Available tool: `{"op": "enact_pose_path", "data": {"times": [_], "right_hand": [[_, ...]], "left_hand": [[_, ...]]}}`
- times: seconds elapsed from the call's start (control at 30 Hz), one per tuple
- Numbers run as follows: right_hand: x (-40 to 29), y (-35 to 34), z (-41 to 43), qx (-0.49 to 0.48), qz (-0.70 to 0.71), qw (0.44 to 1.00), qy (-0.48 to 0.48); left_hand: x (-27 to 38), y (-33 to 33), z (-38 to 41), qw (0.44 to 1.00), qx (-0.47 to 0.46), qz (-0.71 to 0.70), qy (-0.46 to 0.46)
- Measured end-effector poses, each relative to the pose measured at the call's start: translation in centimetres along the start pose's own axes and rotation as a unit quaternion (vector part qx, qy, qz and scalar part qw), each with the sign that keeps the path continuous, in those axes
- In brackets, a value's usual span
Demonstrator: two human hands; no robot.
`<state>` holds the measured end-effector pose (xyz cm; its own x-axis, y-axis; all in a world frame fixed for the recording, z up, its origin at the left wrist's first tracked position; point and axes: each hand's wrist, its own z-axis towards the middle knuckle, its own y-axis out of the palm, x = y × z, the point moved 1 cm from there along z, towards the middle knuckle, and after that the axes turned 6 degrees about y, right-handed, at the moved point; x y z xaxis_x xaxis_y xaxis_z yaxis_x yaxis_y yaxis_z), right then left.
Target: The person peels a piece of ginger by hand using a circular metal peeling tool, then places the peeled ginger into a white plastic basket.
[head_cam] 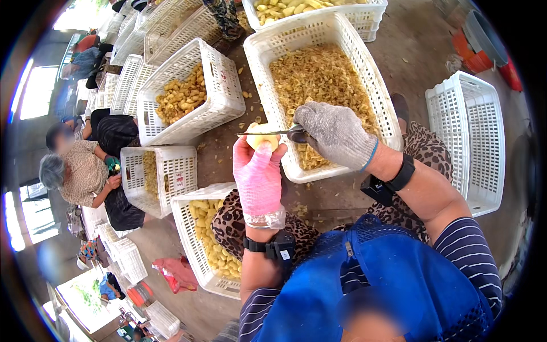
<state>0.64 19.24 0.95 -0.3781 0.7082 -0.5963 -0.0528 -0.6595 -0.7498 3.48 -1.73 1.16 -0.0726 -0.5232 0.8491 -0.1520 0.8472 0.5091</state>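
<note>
My left hand (258, 179), in a pink glove, grips a pale yellow peeled tuber (256, 141) between thumb and fingers. A grey knit glove covers my right hand (337, 134), which is shut on the dark handle of a knife (273, 133). The thin blade lies across the tuber and points left; contact with its surface cannot be made out for certain. Below both hands stands a white plastic crate (255, 64) holding a deep layer of yellow-brown peelings (318, 77). The tuber is just outside this crate's left rim.
A crate of peeled tubers (201, 226) sits by my left knee. Farther left is a crate of brownish tubers (183, 94). Another person (85, 171) works beside a crate (181, 171). To the right stands a white crate (485, 141), with buckets (487, 38) beyond.
</note>
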Motion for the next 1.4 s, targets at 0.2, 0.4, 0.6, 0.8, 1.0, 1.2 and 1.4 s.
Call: {"op": "enact_pose_path", "data": {"times": [0.2, 0.4, 0.6, 0.8, 1.0, 1.2, 1.4], "right_hand": [[0.4, -0.7, -0.3, -0.016, -0.105, 0.994, -0.026], [1.9, 1.1, 0.1, -0.065, -0.136, 0.988, 0.022], [3.2, 1.3, -0.9, -0.119, -0.083, 0.986, 0.083], [1.7, 2.6, -0.4, -0.211, -0.105, 0.957, 0.166], [3.1, 3.7, -0.7, -0.236, -0.129, 0.953, 0.137], [2.2, 1.8, -0.1, -0.203, -0.095, 0.962, 0.158], [4.5, -2.4, 1.4, -0.001, 0.039, 0.976, 0.214]], "left_hand": [[-0.5, 0.6, -0.1, 0.999, 0.050, -0.003, 0.005], [2.5, -0.6, -0.7, 0.997, 0.011, -0.016, 0.071], [10.2, -5.6, 1.2, 0.971, 0.079, 0.022, 0.226], [12.0, -26.6, -3.5, 0.922, 0.327, 0.011, 0.205], [4.6, -38.6, -7.4, 0.896, 0.433, -0.056, 0.081], [6.3, -38.7, -3.0, 0.875, 0.458, 0.154, -0.032], [12.8, -27.8, 2.2, 0.940, 0.257, 0.224, -0.022]]}}
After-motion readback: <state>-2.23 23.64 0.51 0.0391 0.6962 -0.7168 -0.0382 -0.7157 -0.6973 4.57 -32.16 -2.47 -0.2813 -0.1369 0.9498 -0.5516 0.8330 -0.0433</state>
